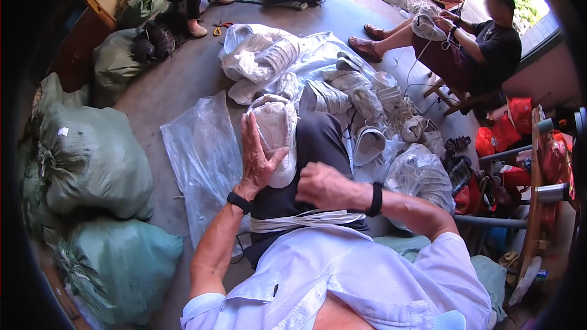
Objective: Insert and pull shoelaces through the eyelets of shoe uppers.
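Observation:
A white sneaker (273,140) rests on my left thigh, toe toward me. My left hand (257,157) grips it, fingers along its left side and thumb across its top. To the right of the sneaker, my right hand (324,184) is curled closed above my lap and slightly blurred. What its fingers hold, if anything, is hidden. A bundle of white shoelaces (306,222) lies across my lap near my waist. Just beyond my knees, several more white shoes (358,95) are piled on clear plastic sheeting.
Full green sacks (98,162) line the left side. A flat clear plastic bag (205,153) lies on the floor by my left leg. At right stands a rack (532,208) with red bags. A seated co-worker (483,49) handles a shoe at far right; others sit farther back.

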`<state>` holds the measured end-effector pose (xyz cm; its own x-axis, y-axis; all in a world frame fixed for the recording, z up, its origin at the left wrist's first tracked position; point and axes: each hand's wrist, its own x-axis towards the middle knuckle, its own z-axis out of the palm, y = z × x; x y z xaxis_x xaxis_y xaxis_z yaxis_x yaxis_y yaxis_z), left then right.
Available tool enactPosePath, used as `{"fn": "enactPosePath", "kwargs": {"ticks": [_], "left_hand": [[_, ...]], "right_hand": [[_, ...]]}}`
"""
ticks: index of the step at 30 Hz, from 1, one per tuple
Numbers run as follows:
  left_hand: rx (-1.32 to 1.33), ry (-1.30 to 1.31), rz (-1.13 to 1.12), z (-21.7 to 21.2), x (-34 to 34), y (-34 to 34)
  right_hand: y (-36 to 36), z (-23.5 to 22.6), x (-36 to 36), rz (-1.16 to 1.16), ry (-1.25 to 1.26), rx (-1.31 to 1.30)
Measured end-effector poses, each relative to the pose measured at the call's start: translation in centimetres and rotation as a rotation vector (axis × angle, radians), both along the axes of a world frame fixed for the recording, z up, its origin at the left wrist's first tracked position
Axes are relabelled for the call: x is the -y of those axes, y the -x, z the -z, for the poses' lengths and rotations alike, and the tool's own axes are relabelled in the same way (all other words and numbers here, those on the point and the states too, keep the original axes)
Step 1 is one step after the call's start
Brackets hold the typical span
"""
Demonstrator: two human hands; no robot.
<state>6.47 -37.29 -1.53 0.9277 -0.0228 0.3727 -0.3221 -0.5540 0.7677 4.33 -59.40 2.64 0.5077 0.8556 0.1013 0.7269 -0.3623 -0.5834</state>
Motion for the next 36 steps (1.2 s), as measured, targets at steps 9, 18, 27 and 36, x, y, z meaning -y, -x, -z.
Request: {"fn": "enactPosePath", "kwargs": {"ticks": [9,18,27,36], "left_hand": [[-0.056,-0.076,0.057,-4.6,-0.7,3.5],[-0.334,0.190,0.233,-5.5,0.4,7.2],[-0.314,0.182,0.238,-4.1,0.8,7.0],[-0.326,0.147,0.219,-4.5,0.6,7.5]], "right_hand": [[3.5,1.9,1.2,0.040,0.009,-0.223],[3.8,3.4,1.5,-0.024,0.103,-0.143],[4.7,2.5,1.6,0.076,0.097,-0.258],[5.9,1.6,1.4,0.188,-0.069,-0.399]]}}
